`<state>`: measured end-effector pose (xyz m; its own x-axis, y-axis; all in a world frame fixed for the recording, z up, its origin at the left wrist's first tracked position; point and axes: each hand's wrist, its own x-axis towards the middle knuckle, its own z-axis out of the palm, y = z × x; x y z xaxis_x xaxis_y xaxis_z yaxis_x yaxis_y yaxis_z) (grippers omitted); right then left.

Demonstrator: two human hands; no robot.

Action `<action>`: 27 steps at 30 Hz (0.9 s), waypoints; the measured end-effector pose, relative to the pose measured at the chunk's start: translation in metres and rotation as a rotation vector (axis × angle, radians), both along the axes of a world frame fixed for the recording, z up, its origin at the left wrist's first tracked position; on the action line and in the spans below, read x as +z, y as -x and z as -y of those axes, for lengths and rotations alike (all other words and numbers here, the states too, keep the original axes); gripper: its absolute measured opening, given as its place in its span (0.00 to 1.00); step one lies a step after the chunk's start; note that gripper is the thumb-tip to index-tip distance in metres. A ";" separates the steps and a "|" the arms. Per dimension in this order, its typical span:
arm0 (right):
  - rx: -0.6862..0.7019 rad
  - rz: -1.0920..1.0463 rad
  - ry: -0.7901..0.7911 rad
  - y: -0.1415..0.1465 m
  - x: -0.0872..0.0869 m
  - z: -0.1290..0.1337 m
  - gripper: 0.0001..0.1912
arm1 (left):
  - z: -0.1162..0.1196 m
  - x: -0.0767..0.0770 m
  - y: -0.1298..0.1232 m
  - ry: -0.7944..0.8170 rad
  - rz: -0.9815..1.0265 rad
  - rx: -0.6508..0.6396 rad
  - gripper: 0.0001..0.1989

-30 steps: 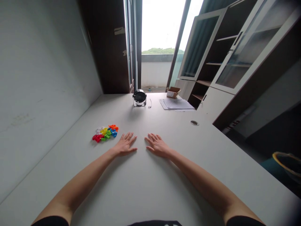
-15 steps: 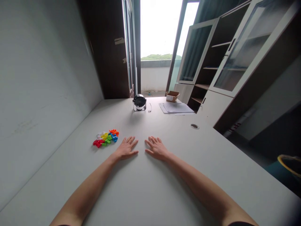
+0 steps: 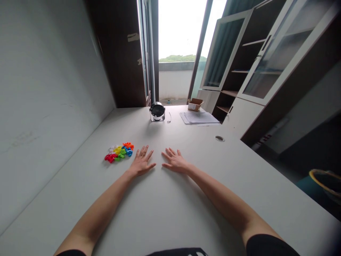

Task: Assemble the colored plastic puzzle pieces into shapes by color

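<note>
Left hand [image 3: 142, 163] open, flat on table [image 3: 186, 202]; plastic pieces [image 3: 119, 152] just to its left, pile slanting away rightward; open right hand [image 3: 174, 161] farther off.

The small plastic pieces [image 3: 119, 153] are red, orange, yellow, green, blue and white, on a pale grey desk [image 3: 170, 202].
</note>
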<state>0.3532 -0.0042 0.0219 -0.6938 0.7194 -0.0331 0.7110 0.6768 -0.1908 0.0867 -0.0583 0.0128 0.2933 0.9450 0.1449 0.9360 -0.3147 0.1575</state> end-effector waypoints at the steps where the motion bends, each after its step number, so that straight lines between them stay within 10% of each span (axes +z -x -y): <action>1: -0.005 -0.001 0.001 0.002 0.001 -0.002 0.44 | 0.001 0.000 0.000 -0.018 -0.001 0.001 0.42; 27: -0.056 0.002 -0.038 0.001 -0.004 -0.003 0.40 | -0.011 0.007 -0.001 0.125 -0.003 -0.052 0.37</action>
